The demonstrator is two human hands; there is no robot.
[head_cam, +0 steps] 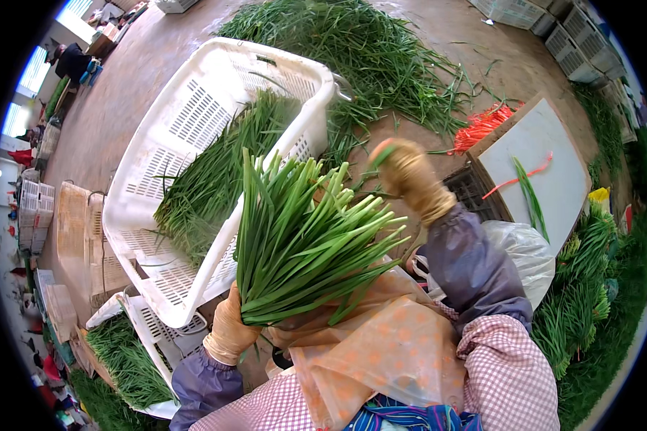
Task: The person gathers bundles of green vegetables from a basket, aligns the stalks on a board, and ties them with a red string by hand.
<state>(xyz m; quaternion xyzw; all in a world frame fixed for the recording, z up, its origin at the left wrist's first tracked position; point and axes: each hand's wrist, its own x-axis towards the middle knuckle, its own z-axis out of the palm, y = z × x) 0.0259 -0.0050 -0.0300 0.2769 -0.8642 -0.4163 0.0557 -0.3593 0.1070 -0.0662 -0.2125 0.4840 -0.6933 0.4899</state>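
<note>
My left hand (229,326), in a tan glove, grips a thick bunch of long flat green leaves, probably garlic chives (307,242), near its leafy end. The pale cut stem ends fan out up and to the right, above my plastic apron (377,350). My right hand (410,172), also gloved, is blurred and raised to the right of the stems, apart from the bunch. Its fingers are curled, and a bit of green leaf shows at them. Left of the bunch, a white plastic crate (156,134) stands tilted with more chives (221,178) inside.
Loose chives (345,59) lie heaped on the floor beyond the crate. A board (539,145) at right bears a red tie and leaves, with red ties (482,126) bundled beside it. Tied bunches (577,285) lie far right. Another crate (129,355) of chives stands lower left.
</note>
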